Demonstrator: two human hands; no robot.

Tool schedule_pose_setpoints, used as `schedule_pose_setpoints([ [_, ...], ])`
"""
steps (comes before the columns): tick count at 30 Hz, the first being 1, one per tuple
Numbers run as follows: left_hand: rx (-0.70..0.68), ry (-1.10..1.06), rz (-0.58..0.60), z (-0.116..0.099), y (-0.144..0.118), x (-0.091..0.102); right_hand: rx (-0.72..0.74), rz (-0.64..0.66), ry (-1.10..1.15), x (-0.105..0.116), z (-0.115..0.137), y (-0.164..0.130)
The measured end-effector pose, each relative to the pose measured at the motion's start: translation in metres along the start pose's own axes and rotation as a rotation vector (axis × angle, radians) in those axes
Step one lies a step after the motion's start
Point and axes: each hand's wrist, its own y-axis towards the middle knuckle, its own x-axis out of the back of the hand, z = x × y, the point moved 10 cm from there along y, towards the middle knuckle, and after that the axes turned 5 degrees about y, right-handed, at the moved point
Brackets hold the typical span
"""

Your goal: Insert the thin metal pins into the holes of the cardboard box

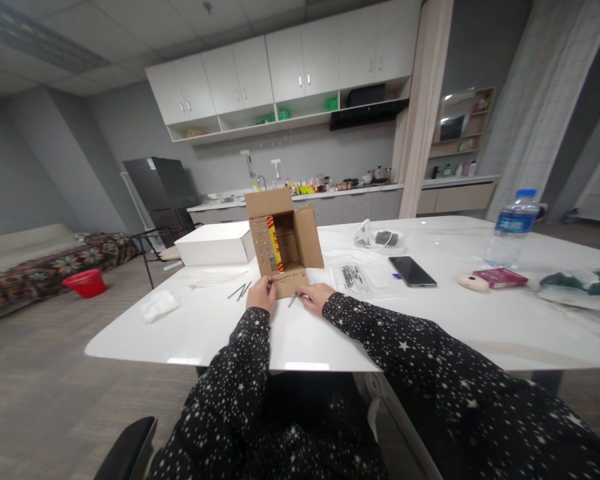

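Both our hands rest at the front flap of the small open cardboard box near the desk edge: the left hand has its fingers pinched together on the perforated flap, the right hand lies curled beside a thin metal pin, though whether it grips the pin we cannot tell. Loose pins lie just left, a white box behind them, and a phone and water bottle sit well off to the right.
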Motion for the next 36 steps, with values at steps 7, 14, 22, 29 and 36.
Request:
schedule_pose_setpoints([
  [7, -0.001, -0.015, 0.002, 0.0006, 0.0000, -0.0003, -0.009, 0.007, 0.003, 0.0034, 0.0030, -0.0020],
  [14, 0.004, -0.001, -0.017, 0.0053, 0.0017, -0.0016, -0.027, 0.032, 0.006, 0.0050, 0.0042, -0.0031],
  [22, 0.021, 0.007, -0.066, 0.0047, 0.0002, 0.0044, -0.043, 0.037, 0.002, 0.0062, 0.0045, -0.0037],
  [29, -0.012, 0.024, -0.022, 0.0025, 0.0012, -0.0011, -0.016, 0.030, 0.009, 0.0046, 0.0043, -0.0033],
  [36, -0.002, 0.059, -0.009, 0.0017, 0.0013, -0.0016, -0.020, 0.021, 0.008, 0.0022, 0.0015, -0.0027],
])
